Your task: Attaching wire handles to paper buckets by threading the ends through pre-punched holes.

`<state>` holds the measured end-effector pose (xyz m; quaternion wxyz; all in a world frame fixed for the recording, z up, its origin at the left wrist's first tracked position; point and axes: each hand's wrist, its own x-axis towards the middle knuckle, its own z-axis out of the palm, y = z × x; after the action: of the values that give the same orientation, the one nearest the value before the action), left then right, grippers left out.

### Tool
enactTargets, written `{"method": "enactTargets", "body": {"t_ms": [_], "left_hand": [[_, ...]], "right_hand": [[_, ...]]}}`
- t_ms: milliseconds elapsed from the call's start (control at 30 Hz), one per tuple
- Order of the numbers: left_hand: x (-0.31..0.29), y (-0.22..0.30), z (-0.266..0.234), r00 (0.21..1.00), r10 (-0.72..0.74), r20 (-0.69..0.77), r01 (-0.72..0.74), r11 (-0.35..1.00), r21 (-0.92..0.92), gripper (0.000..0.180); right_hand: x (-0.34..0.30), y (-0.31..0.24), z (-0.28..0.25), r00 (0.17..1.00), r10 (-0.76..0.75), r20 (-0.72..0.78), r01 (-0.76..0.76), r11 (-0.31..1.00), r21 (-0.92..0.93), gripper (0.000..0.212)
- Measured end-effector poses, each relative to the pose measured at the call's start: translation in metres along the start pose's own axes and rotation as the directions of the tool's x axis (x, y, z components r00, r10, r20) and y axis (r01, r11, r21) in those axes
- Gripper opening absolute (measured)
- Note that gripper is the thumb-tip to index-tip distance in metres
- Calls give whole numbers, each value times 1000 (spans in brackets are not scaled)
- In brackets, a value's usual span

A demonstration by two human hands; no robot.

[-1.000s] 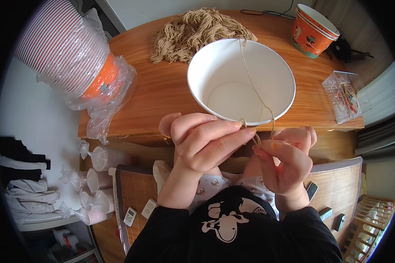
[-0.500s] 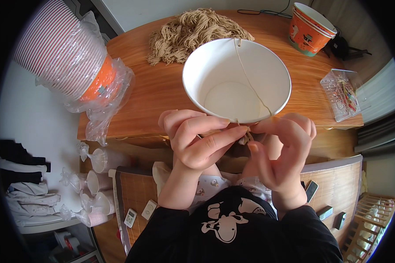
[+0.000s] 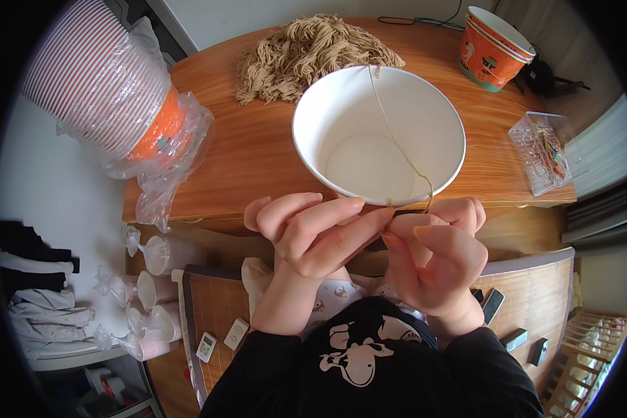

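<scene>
Strand pinched at bowl rim

Left hand (image 3: 313, 233) and right hand (image 3: 435, 251), fingers closed, pinch one beige strand (image 3: 397, 143) at the white paper bowl's (image 3: 313, 150) near rim on the worktop (image 3: 258, 153). Strand crosses the bowl towards the yarn pile (image 3: 306, 52). Step judged: fastening the strand; next needs steady tension.

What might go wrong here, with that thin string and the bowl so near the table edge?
The string runs taut across the white bowl to both hands, left hand and right hand, pinched at the near rim. A pull may tip or drag the light bowl off the table. The string could also snag in the yarn pile behind.
</scene>
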<state>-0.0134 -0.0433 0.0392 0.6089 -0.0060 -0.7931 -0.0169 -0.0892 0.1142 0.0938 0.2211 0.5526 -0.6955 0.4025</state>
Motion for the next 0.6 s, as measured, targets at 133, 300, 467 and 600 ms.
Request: {"method": "enactTargets", "body": {"t_ms": [133,300,467,600], "left_hand": [[1,1,1,999,21,-27,-20,999,34,19],[3,3,1,1000,5,-13,-5,1000,9,24],[7,1,2,999,-32,17,34,996,-83,28],[3,-2,4,996,-83,-28,78,985,-151,25]], "right_hand": [[-5,5,3,1000,-10,-29,12,998,56,55],[-13,12,7,990,84,-110,-75,994,77,28],[-25,19,-2,991,85,-106,-81,996,39,32],[-32,33,1,995,-102,-13,91,928,-361,35]]}}
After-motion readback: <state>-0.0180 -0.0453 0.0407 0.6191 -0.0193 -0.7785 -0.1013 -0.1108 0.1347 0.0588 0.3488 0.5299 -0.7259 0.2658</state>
